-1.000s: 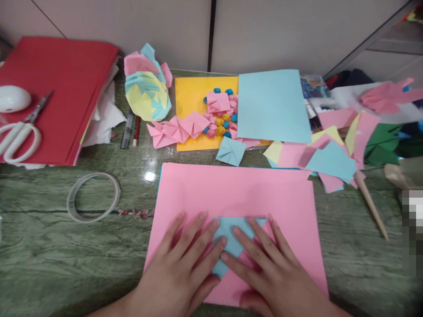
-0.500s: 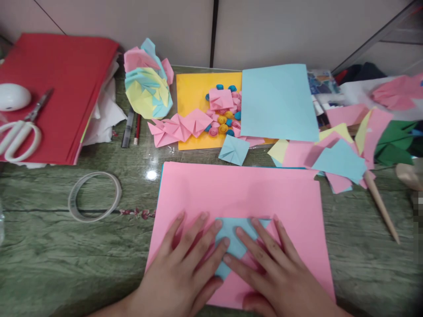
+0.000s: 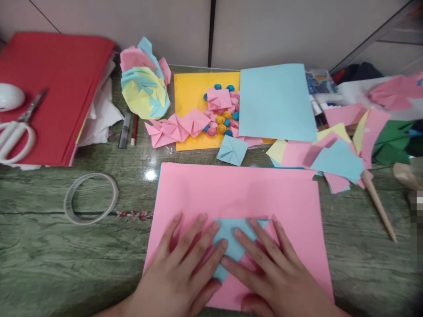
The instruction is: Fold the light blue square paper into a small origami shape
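Observation:
A light blue sheet of paper, folded into what looks like a triangle, lies on a stack of large pink paper sheets. My left hand is spread flat, its index and middle fingertips on the left part of the blue paper and the other fingers over the pink sheet. My right hand lies palm down with fingers apart, pressing along the blue paper's slanted right edge. Parts of the blue paper are covered by both hands.
Left are a tape roll and white-handled scissors on red paper. Behind lie a folded blue square, pink folded pieces, coiled paper bits and a blue sheet. Paper scraps and a wooden stick sit right.
Both hands stay spread on the blue paper in nearly the same place. The whole view has shifted slightly, so things appear a little further left.

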Demonstrator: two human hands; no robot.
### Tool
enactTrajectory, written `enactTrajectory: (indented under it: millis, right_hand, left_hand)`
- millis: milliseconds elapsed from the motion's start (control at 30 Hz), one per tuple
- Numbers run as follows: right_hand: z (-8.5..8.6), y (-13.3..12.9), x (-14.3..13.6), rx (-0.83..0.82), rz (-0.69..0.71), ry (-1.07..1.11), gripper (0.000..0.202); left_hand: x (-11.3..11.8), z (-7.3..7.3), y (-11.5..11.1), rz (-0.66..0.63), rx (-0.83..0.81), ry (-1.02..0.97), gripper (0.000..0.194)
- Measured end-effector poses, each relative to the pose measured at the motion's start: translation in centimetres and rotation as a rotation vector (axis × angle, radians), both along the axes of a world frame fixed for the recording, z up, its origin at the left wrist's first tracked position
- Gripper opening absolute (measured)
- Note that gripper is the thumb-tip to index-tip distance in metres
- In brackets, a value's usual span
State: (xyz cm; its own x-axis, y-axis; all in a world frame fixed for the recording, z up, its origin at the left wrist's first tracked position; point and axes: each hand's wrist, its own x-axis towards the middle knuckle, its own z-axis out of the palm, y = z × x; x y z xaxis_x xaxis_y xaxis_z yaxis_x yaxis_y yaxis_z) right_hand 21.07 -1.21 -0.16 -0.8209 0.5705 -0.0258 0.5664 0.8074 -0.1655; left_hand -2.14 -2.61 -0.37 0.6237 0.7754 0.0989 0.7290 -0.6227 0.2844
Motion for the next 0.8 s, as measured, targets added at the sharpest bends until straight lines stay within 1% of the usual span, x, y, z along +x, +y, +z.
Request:
enactTrajectory:
  millis: [167,500,800]
  right_hand:
    - [-0.04,0.02,-0.03,0.004,0.000,0.003,0.062]
    - [-0.15,-0.05,-0.09,-0.007,-0.008,-0.009,0.064]
    - [0.10,0.28,-0.23,0.011,-0.018,0.012,0.059]
  left_hand:
    - [0.06,0.01,0.02,0.021,-0.009,-0.015,0.047]
    - [0.12,0.00,0.12,0.020,-0.009,-0.019,0.047]
    - [0.22,0.13,0.22,0.030,0.002,-0.023,0.045]
